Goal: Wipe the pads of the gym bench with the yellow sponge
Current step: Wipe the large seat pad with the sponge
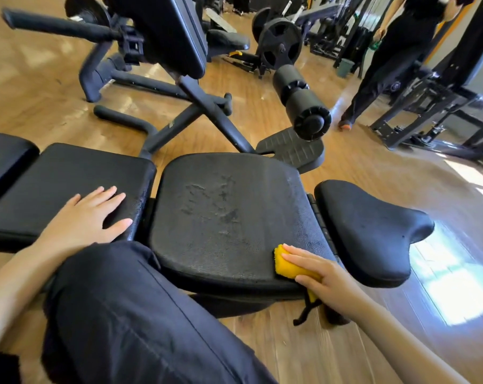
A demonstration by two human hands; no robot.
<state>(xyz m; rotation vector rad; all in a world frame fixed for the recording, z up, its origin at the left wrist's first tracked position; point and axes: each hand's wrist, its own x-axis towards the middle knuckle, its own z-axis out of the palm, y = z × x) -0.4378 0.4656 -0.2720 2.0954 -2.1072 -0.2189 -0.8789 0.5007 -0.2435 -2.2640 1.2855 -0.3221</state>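
Note:
A black gym bench lies across the view with several pads. Its wide middle pad [223,212] shows damp streaks near its centre. My right hand [317,275] presses the yellow sponge [286,266] flat on that pad's near right corner. My left hand [88,217] rests open, palm down, on the left pad [63,178]. A curved headrest pad [367,234] sits to the right of the sponge, and the end of another pad [5,156] shows at the far left.
My knee in dark trousers [129,314] is against the bench's near edge. Behind the bench stand another black bench frame [179,106], foam rollers [301,101], a footplate [292,148] and weight plates [281,45]. A person in black [387,59] stands at the back right on the wooden floor.

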